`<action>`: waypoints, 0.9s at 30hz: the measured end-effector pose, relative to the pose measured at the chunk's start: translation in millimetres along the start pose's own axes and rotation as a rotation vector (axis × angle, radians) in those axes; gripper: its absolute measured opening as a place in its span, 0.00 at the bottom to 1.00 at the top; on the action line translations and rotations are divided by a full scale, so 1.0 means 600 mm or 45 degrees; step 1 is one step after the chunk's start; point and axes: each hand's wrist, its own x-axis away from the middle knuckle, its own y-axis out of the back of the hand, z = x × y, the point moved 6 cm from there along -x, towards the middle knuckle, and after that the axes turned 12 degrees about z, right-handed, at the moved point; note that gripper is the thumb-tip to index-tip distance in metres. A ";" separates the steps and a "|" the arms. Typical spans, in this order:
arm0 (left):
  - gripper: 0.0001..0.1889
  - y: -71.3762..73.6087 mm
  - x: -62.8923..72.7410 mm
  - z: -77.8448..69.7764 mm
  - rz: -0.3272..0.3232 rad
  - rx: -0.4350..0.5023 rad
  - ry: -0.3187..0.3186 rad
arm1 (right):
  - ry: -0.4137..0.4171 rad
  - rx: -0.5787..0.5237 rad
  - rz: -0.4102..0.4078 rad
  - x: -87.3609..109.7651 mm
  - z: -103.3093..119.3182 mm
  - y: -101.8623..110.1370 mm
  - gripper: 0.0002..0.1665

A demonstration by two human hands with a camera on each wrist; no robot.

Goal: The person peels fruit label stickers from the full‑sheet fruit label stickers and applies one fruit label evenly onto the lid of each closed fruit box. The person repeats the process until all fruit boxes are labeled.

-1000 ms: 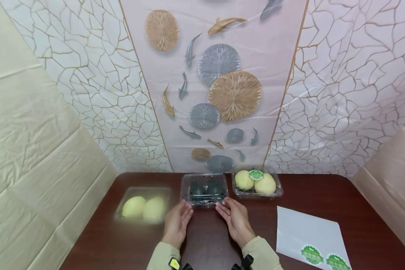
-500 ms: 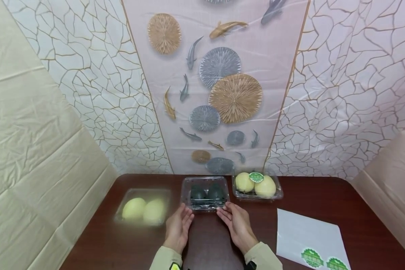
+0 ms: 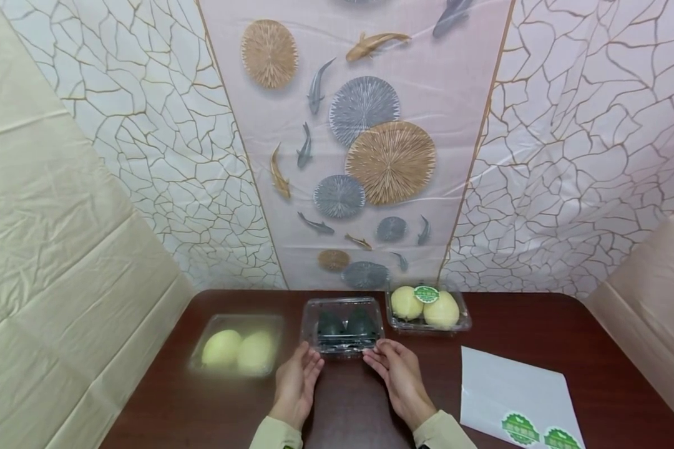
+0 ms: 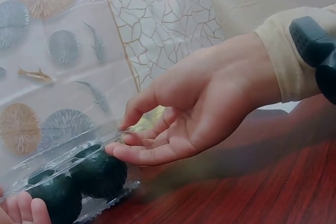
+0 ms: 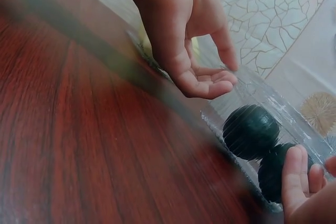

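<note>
At the table's middle, in the head view, sits a lidded clear plastic fruit box [image 3: 342, 304] with two dark green, round fruits [image 3: 361, 323] inside; their exact kind is unclear. My left hand [image 3: 295, 383] pinches its near left corner between thumb and fingers. At the near right corner, my right hand [image 3: 402, 380] does the same. The left wrist view shows the right hand [image 4: 197, 100] with thumb and fingertips on the box's rim. In the right wrist view, the left hand [image 5: 184, 40] meets the rim in a similar way.
A clear box [image 3: 272, 321] with two pale yellow fruits lies to the left, blurred. Back right is another such box [image 3: 462, 315], bearing a green-and-white sticker [image 3: 426, 294]. A white sheet [image 3: 511, 383] with green stickers lies at front right. A patterned cloth [image 3: 365, 237] hangs behind the table.
The box of dark green fruits has slid a little nearer to me, with both hands drawing back along with it. The other boxes and the sheet have stayed put.
</note>
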 end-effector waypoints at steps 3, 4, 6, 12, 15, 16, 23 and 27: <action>0.10 0.000 0.004 0.000 0.003 -0.002 0.002 | 0.003 0.014 0.012 0.002 0.001 0.001 0.07; 0.09 0.001 0.005 0.000 0.005 0.000 0.003 | 0.000 0.017 0.014 0.003 0.001 0.001 0.07; 0.09 0.001 0.009 0.001 0.011 0.000 0.004 | -0.005 0.018 0.022 0.005 0.001 0.002 0.07; 0.10 0.005 0.018 0.000 0.032 -0.020 0.018 | -0.048 0.028 0.037 0.011 -0.003 0.001 0.08; 0.07 0.009 0.021 0.000 0.063 -0.013 0.039 | -0.061 0.046 0.035 0.011 -0.006 0.001 0.09; 0.06 0.010 0.022 0.000 0.076 -0.007 0.049 | -0.067 0.053 0.033 0.012 -0.007 0.001 0.09; 0.03 0.013 0.025 -0.001 0.162 -0.002 0.076 | -0.088 0.091 0.040 0.019 -0.007 0.007 0.09; 0.03 0.012 0.025 0.003 0.200 -0.038 0.096 | -0.083 0.117 0.031 0.027 -0.003 0.014 0.08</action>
